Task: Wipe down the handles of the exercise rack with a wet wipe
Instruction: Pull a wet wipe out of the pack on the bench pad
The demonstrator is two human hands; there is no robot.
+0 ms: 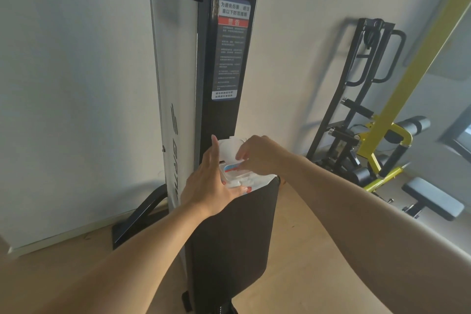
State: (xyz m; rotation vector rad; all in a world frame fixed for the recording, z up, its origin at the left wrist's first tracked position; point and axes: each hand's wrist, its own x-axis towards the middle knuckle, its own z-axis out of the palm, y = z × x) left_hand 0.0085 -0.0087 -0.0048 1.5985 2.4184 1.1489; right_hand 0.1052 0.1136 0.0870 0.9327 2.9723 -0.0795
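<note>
A white pack of wet wipes (251,180) with red and blue print lies on the far end of a black padded bench (232,237), its flap (230,148) lifted. My left hand (210,181) holds the pack's left side, thumb against its near edge and fingers straight up along the flap. My right hand (257,155) reaches over the pack from the right, its curled fingertips pinching at the opening. The exercise rack (362,99) with its curved black handles (393,58) stands against the wall to the right.
A tall black machine column (226,58) with a warning sticker rises just behind the bench, a white panel (175,84) beside it. A yellow frame (397,99) and a small padded seat (433,197) stand at the right. The floor is light wood.
</note>
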